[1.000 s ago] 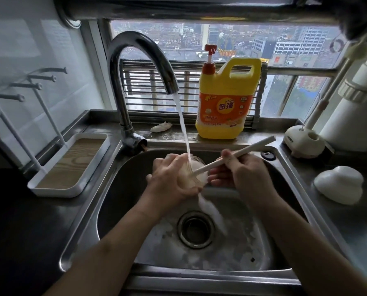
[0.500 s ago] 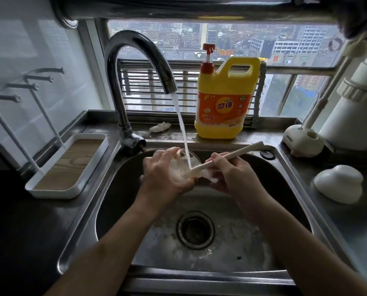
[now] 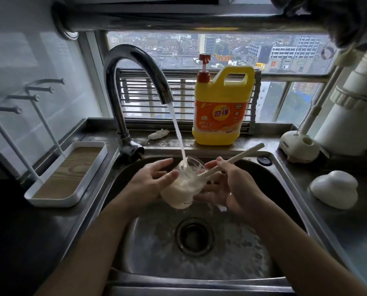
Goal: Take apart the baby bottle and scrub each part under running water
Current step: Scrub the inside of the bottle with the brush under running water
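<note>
1. Only one view is being supplied, taken from a camera being worn on the person's head.
2. The scene is being looked at forward and steeply downward, over a steel sink [image 3: 285,174] set below a window [image 3: 285,52].
3. The near field is being filled by both forearms, which are entering from the bottom edge; the left hand [image 3: 150,180] and right hand [image 3: 231,189] are being framed close to the centre, near the lens.
4. Straight lines are being bowed by the wide-angle lens, as is being shown by the pipe [image 3: 178,20] across the top.
5. No second view is being given, so no part of the scene is being shared.
</note>
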